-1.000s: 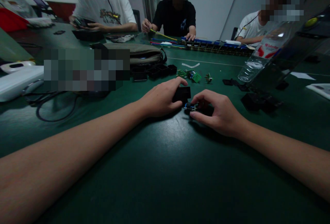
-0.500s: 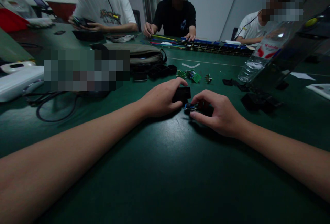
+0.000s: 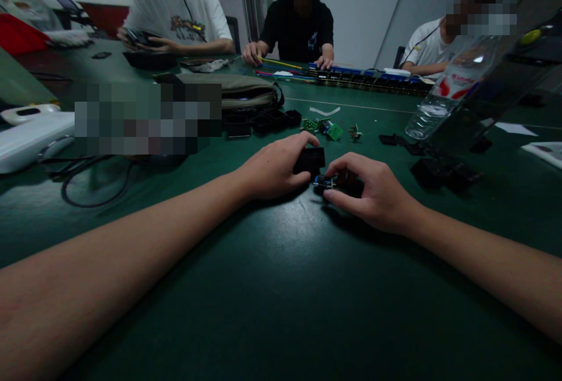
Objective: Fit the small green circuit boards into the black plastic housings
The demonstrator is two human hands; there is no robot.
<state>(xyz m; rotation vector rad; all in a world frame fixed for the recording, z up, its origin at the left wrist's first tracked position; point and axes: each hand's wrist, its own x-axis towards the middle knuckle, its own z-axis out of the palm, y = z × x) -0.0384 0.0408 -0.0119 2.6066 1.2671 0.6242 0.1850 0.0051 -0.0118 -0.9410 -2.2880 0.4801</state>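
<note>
My left hand [image 3: 276, 167] is closed around a black plastic housing [image 3: 309, 160], its thumb on the near side and its forefinger over the top. Close by on the right, my right hand [image 3: 371, 191] pinches a small dark component [image 3: 324, 182] with a blue part and bright metal pins. Its exact kind I cannot make out. The component sits just below the housing's right end; whether the two touch is unclear. Beyond my hands lie small green circuit boards [image 3: 332, 129] and several black plastic cases [image 3: 267, 120].
A plastic water bottle [image 3: 454, 91] leans at the right, near black plastic pieces [image 3: 443, 175]. An olive pouch [image 3: 250, 93] and a black cable [image 3: 99, 202] lie to the left. Three people sit across the green table [image 3: 281, 305], one behind long strips [image 3: 364, 79].
Both hands keep their places and grips. Across the table, the hand of the person in black has shifted very slightly.
</note>
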